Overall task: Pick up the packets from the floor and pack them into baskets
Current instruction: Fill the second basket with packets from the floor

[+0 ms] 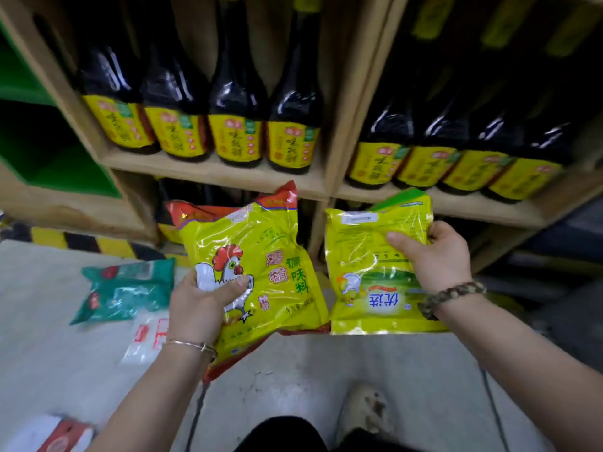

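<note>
So the biggest thing in frame is the pale wooden shelving unit (215, 172) across the whole top, packed with dark glass bottles with yellow labels (239, 102). Below it, pale grey concrete floor (326, 370).

Both of my hands are loaded. Left hand (202, 301), lower centre-left, has its grip clamped on the lower left corner of a big glossy yellow plastic packet with a rooster print (257, 265), thumb on the front. There's a red packet (280, 194) stacked behind it, same grip I think. Long axis runs up toward the shelf, tilted a bit right. Right hand (437, 252), centre-right, is clenched on the upper right edge of a yellow-green foil packet (368, 256), forearm coming in from the lower right, palm down.

What matters next: more packets on the floor, all left of my left hand. A teal plastic packet (130, 288) at mid-left, and a clear packet with red print (146, 334) just beside my left wrist. Left hand's nearer. No basket in view, so I'd guess unloading comes first.
</note>
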Demonstrator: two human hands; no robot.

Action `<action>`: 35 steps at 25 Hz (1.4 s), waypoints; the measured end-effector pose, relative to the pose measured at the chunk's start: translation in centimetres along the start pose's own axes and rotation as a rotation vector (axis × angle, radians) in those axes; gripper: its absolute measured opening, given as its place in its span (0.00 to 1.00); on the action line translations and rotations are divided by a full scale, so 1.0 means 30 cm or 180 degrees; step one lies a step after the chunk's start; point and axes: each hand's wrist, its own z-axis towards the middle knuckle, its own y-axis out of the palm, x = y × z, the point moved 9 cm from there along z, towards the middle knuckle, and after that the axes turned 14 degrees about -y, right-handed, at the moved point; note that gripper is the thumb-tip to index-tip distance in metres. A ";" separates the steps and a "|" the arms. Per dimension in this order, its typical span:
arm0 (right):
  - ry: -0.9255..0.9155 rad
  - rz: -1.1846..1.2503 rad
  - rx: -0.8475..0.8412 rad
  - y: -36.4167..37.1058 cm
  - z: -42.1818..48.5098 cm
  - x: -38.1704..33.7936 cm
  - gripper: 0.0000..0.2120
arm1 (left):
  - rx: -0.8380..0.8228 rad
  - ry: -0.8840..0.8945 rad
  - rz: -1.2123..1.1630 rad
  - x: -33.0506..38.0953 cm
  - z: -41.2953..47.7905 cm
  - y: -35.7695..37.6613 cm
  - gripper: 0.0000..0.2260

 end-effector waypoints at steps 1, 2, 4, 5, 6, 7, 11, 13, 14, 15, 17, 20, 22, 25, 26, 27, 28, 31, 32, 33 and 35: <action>-0.0019 -0.0039 0.0103 -0.077 0.007 -0.007 0.10 | -0.0110 0.0057 0.0030 0.013 -0.018 0.053 0.23; -0.0032 -0.0076 0.0194 -0.147 0.016 -0.005 0.10 | -0.0182 0.0115 0.0074 0.027 -0.036 0.105 0.22; -0.0058 -0.0221 0.0432 -0.294 0.017 -0.012 0.13 | -0.0387 0.0157 0.0132 0.051 -0.083 0.223 0.16; -0.0087 -0.0305 0.0594 -0.378 0.013 -0.020 0.14 | -0.0573 0.0199 0.0115 0.072 -0.118 0.295 0.13; -0.0115 -0.0390 0.0724 -0.452 0.009 -0.026 0.14 | -0.0707 0.0235 0.0131 0.089 -0.149 0.356 0.12; -0.0117 -0.0474 0.0817 -0.518 0.001 -0.027 0.13 | -0.0850 0.0249 0.0172 0.086 -0.169 0.412 0.14; -0.0099 -0.0718 0.1290 -0.814 -0.051 -0.048 0.12 | -0.1346 0.0132 0.0117 0.087 -0.277 0.655 0.13; -0.0053 -0.0890 0.1580 -0.978 -0.100 -0.051 0.12 | -0.1652 0.0159 0.0157 0.095 -0.360 0.794 0.13; -0.0009 -0.0982 0.1718 -1.055 -0.121 -0.051 0.12 | -0.1762 0.0189 0.0176 0.104 -0.403 0.855 0.13; 0.0019 -0.1071 0.1860 -1.140 -0.140 -0.052 0.13 | -0.1888 0.0198 0.0191 0.104 -0.446 0.926 0.13; 0.0108 -0.1172 0.2101 -1.299 -0.166 -0.028 0.16 | -0.2110 0.0153 0.0241 0.094 -0.529 1.051 0.10; 0.0190 -0.1343 0.2363 -1.504 -0.181 0.002 0.22 | -0.2391 0.0180 0.0326 0.111 -0.659 1.235 0.10; 0.0192 -0.1463 0.2501 -1.619 -0.172 0.018 0.28 | -0.2551 0.0278 0.0388 0.141 -0.724 1.373 0.12; 0.0181 -0.1525 0.2540 -1.753 -0.120 0.051 0.33 | -0.2734 0.0387 0.0453 0.179 -0.816 1.594 0.29; 0.0203 -0.1545 0.2546 -1.790 -0.103 0.068 0.33 | -0.2753 0.0381 0.0488 0.185 -0.843 1.666 0.32; 0.0212 -0.1547 0.2562 -1.814 -0.090 0.079 0.31 | -0.2777 0.0345 0.0549 0.184 -0.867 1.735 0.31; 0.0228 -0.1534 0.2571 -1.835 -0.076 0.102 0.29 | -0.2828 0.0289 0.0621 0.172 -0.890 1.802 0.29; 0.0242 -0.1379 0.2790 -1.890 -0.046 0.190 0.27 | -0.2900 0.0349 0.0830 0.131 -0.946 1.978 0.14; 0.0263 -0.1379 0.2876 -1.911 -0.039 0.227 0.28 | -0.2832 0.0410 0.0919 0.112 -0.951 2.019 0.13; 0.0321 -0.1423 0.2926 -1.930 -0.038 0.267 0.30 | -0.2753 0.0462 0.1052 0.091 -0.954 2.051 0.16; 0.0510 -0.1579 0.2937 -1.973 -0.041 0.339 0.33 | -0.2517 0.0665 0.1390 0.070 -0.960 2.096 0.21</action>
